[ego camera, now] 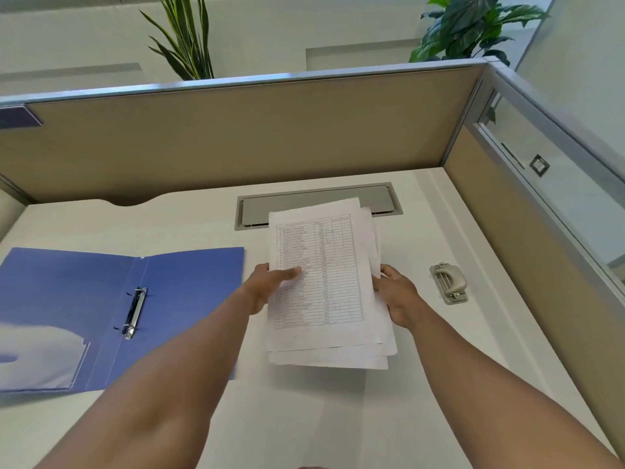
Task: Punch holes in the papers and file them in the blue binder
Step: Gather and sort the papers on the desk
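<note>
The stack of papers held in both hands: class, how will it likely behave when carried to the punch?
The stack of papers is probably floppy: loose, fanned sheets. With edges already uneven, they may slip apart. The left hand and right hand grip opposite sides.

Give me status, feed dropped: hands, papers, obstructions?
Left hand and right hand grip paper stack. Blue binder open left, hole punch right. Nothing blocking.

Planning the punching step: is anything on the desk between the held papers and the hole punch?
Nothing visible: only bare desk separates the papers, held by the left hand and right hand, from the hole punch.
</note>
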Tool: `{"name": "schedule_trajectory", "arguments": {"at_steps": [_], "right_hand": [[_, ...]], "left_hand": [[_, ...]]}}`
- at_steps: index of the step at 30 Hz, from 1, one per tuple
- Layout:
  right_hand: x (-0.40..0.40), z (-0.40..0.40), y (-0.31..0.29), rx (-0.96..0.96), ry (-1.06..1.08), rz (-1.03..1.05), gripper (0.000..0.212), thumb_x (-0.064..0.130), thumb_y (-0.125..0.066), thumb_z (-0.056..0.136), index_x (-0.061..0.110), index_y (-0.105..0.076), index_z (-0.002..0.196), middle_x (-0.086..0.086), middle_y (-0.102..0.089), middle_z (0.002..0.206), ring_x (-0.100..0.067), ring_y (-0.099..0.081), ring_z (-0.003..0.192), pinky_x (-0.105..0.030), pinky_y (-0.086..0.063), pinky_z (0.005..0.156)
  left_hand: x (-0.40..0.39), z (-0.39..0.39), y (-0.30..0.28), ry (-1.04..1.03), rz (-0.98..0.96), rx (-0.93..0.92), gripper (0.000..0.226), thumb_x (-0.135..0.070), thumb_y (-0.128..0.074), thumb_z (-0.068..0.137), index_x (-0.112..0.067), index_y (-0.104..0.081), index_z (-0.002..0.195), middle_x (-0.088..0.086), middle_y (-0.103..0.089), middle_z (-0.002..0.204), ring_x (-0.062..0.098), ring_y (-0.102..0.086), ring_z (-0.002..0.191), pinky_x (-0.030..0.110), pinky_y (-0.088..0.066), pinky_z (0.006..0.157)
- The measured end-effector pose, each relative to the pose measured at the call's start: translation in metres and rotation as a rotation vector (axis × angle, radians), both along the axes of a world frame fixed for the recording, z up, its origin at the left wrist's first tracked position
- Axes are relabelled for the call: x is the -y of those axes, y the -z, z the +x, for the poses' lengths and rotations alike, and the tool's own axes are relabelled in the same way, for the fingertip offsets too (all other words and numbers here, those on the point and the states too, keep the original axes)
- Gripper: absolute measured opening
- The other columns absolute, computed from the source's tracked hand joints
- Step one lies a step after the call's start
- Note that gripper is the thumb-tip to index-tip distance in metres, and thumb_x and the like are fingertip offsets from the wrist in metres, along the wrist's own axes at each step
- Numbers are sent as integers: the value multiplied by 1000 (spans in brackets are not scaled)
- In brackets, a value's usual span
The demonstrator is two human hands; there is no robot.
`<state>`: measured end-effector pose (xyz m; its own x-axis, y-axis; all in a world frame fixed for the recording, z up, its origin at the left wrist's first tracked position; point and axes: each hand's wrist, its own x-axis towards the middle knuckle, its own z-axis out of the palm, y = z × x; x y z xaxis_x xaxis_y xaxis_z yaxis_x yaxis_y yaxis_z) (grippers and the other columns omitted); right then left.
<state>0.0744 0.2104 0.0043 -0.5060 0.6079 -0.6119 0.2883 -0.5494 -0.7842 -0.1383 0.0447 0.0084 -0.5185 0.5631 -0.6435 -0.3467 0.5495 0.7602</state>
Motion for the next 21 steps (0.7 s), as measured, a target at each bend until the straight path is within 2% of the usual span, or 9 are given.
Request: {"name": "schedule_trajectory", "arguments": {"at_steps": [2, 6, 7, 9, 11, 12, 13, 16, 21], "right_hand": [[1, 1, -1, 12, 1, 7, 19, 14, -71, 88, 22, -70, 105, -4, -75, 104, -29, -70, 103, -48, -56, 91], [2, -2, -9, 58, -14, 24, 22, 28, -61, 95, 24, -69, 114, 0, -74, 106, -23, -69, 100, -38, -58, 85], [1, -4, -10, 70, -6, 2, 28, 37, -57, 96, 21, -67, 118, -1, -73, 109, -23, -69, 100, -38, -57, 85], [1, -6, -15, 82, -21, -48, 54, 60, -49, 93, 19, -62, 126, -3, -68, 122, -26, -64, 111, -45, -52, 97], [0, -10, -18, 94, -79, -3, 78, 74, -45, 85, 18, -50, 140, 1, -54, 140, -24, -50, 131, -45, -37, 112], [0, -12, -21, 85, -102, 57, 78, 71, -48, 86, 19, -45, 144, 3, -50, 144, -22, -45, 135, -42, -33, 114], [0, -14, -23, 62, -116, 124, 70, 62, -56, 88, 18, -47, 142, 3, -50, 144, -21, -48, 132, -39, -36, 112], [0, -19, -33, 27, -126, 313, 32, 27, -66, 91, 22, -59, 122, -1, -65, 125, -18, -63, 109, -38, -50, 101], [-2, -26, -45, -33, -61, 433, 37, 14, -63, 93, 18, -57, 129, 0, -65, 115, -20, -62, 106, -34, -51, 92]], "left_hand": [[1, 2, 2, 2, 17, 39, 77, -37, -91, 66, -13, -54, 130, -3, -66, 125, 16, -63, 109, 40, -43, 102], [-1, 7, 1, 107, 28, 16, 39, -18, -77, 86, -18, -63, 122, -2, -71, 117, 22, -65, 112, 46, -48, 102], [-3, 7, 2, 111, 24, -13, 34, -15, -74, 88, -18, -63, 120, -2, -71, 118, 23, -64, 112, 46, -47, 103], [-7, 9, -2, 104, 48, -66, 31, -9, -69, 91, -14, -62, 121, 2, -68, 121, 25, -63, 113, 45, -47, 104], [-12, 9, -6, 95, 81, -115, 38, -7, -68, 92, -9, -59, 128, 5, -67, 124, 26, -63, 114, 42, -48, 103], [-14, 10, -9, 86, 97, -138, 40, -7, -68, 92, -9, -58, 131, 5, -67, 124, 26, -63, 114, 40, -50, 100], [-17, 10, -11, 69, 118, -157, 41, -7, -68, 92, -10, -58, 132, 5, -67, 124, 25, -63, 113, 39, -51, 96], [-24, 10, -21, 5, 196, -173, 40, -5, -67, 92, -12, -58, 131, 4, -67, 122, 23, -64, 110, 37, -53, 92], [-32, 8, -36, -53, 297, -230, 37, -1, -66, 91, -12, -62, 126, 1, -70, 118, 17, -65, 106, 32, -53, 89]]}}
